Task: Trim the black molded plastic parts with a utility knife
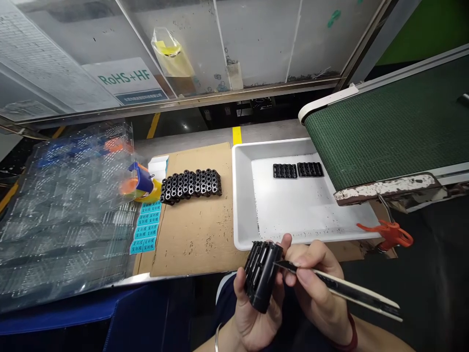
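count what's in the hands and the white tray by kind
black plastic strips in the white tray: 2
black plastic part in the left hand: 1
craft knife in the right hand: 1
total: 4

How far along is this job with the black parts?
Looks done: two black strips lie in the white tray. In hand: the left hand holds a black piece, and the right hand has a knife with its blade at that piece. Left: a larger batch of black parts sits on the cardboard, so most appears still to do.
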The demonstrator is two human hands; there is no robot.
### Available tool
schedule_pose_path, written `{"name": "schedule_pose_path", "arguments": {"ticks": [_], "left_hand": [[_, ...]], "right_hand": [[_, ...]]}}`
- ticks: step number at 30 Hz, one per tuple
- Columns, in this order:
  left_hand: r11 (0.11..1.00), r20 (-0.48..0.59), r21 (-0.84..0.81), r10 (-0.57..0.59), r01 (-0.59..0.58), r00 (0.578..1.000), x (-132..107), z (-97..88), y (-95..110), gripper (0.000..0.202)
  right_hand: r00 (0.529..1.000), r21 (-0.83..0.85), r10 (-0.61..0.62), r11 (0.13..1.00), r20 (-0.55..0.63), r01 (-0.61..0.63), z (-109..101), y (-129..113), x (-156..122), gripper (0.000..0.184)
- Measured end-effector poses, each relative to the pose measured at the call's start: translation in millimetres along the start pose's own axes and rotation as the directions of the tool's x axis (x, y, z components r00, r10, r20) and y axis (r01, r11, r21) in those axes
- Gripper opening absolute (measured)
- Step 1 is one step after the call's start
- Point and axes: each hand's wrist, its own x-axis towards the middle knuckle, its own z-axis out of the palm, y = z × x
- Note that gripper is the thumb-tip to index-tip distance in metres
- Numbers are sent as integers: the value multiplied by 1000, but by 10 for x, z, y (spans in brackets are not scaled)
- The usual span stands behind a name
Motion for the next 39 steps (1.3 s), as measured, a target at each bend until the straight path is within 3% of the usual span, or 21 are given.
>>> {"name": "schedule_pose_path", "arguments": {"ticks": [5, 9, 11, 14, 16, 18, 20, 22, 25, 27, 29, 30, 32, 35, 36, 39], "left_hand": [[993, 103, -111, 55, -43, 993, 45, 131, 102, 65], [962, 242, -244, 185, -125, 952, 60, 309, 261, 46], [950, 253, -260, 237, -170, 938, 62, 355, 335, 38], [934, 144, -123, 352, -336, 925, 79, 337, 405, 46], [891, 66, 167, 416, -421, 907, 101, 293, 436, 67], [735, -2, 580, 432, -351, 902, 119, 258, 473, 78], [471, -72, 868, 433, -157, 898, 122, 249, 525, 76], [280, -92, 959, 443, -40, 892, 103, 258, 593, 75], [189, -27, 979, 468, -70, 883, 42, 258, 704, 76], [210, 35, 962, 542, -176, 840, 5, 239, 757, 82], [306, 73, 898, 606, -317, 792, -8, 220, 768, 95], [382, 78, 844, 606, -376, 791, -5, 216, 757, 100], [592, 80, 674, 537, -443, 840, 17, 231, 709, 95], [878, 66, 300, 371, -373, 926, 62, 313, 634, 63], [916, 56, 185, 352, -357, 934, 75, 352, 623, 60], [935, 2, 10, 355, -355, 935, 88, 473, 646, 56]], "right_hand": [[1000, 63, 18, 998, -7, -18, -29, -56, 40, 7], [994, 15, 16, 1000, -108, -15, -116, -102, 103, 6], [988, -41, 7, 999, -155, -13, -182, -115, 135, 11], [986, -147, -28, 989, -164, 4, -275, -117, 160, 23], [990, -242, -46, 970, -136, 12, -315, -112, 157, 24], [996, -334, -9, 942, -90, -21, -329, -106, 145, 16], [996, -395, 77, 914, -47, -89, -324, -100, 141, 9], [988, -414, 152, 897, -35, -153, -317, -93, 151, 15], [977, -342, 200, 915, -71, -213, -334, -84, 188, 20], [973, -248, 214, 942, -82, -228, -357, -84, 207, 22], [974, -179, 219, 957, -65, -227, -364, -91, 210, 24], [974, -168, 222, 959, -50, -227, -357, -97, 206, 24], [976, -194, 218, 957, -14, -216, -323, -109, 188, 23], [975, -239, 216, 951, 55, -197, -271, -125, 160, 13], [975, -227, 208, 956, 73, -187, -268, -131, 153, 7], [984, -241, 167, 959, 61, -148, -319, -158, 142, 28]]}}
